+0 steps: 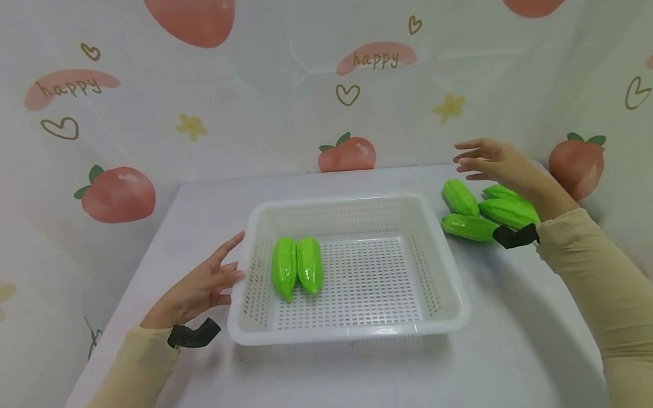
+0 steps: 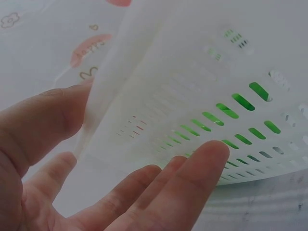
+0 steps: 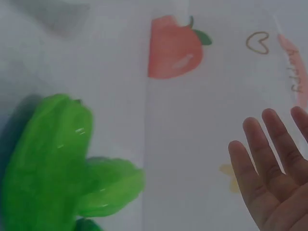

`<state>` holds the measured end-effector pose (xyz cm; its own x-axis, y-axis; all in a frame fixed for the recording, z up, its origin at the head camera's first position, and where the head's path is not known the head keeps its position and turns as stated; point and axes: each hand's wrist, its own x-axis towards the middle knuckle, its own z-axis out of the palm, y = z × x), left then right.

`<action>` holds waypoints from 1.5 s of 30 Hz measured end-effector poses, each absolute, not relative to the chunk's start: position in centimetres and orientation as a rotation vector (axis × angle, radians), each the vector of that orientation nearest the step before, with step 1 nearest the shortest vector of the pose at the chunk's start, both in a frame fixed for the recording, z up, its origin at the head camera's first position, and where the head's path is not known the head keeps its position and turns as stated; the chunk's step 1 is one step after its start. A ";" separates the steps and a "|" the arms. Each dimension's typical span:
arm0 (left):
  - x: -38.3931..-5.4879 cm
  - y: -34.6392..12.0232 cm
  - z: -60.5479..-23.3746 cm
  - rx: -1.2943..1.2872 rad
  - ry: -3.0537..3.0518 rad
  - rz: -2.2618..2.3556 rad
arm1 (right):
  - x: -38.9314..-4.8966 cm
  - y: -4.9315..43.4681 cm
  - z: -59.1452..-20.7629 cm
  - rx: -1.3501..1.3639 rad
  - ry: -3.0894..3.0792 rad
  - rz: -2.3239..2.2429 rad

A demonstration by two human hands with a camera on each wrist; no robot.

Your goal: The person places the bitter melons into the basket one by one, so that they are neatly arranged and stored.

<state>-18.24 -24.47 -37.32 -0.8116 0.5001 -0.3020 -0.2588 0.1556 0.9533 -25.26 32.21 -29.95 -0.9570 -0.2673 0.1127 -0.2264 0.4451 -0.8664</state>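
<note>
Grip of the right hand (image 1: 494,159): fingers extended and parted, nothing held. Position: raised near four glossy, bright-green, ridged, elongated plastic-looking pieces (image 1: 500,209), clustered on the white-covered desk (image 1: 339,386). The right wrist view shows the fingers clear of them.

Grip of the left hand (image 1: 204,285): fingers relaxed and mostly straight, set against the left side of a white, rectangular, perforated plastic basket (image 1: 349,332). Whether any pressure is applied cannot be told.

Basket contents: two matching pieces, a left one (image 1: 284,269) and a right one (image 1: 310,265), lying side by side toward the left wall, tapered ends toward the person. Behind the desk hangs a white printed curtain (image 1: 275,119).

Step in hand, as judged: loading the basket, at a point between transfers. The next move would call for lowering the right hand, closing its fingers around one clustered piece and lifting it over the basket's right rim, with the left hand steadying the basket.
</note>
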 end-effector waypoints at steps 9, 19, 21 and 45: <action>-18.1 -24.4 -37.2 0.217 1.852 1.729 | -24.6 34.1 -34.3 -0.375 2.656 -1.422; -18.2 -24.5 -37.1 0.201 1.883 1.700 | -23.4 34.8 -36.9 -0.226 2.713 -1.157; -18.2 -24.5 -37.2 0.211 1.879 1.706 | -23.3 34.8 -37.1 -0.231 2.710 -1.156; -18.2 -24.4 -37.3 0.234 1.845 1.737 | -22.8 36.1 -38.6 -0.176 2.660 -1.081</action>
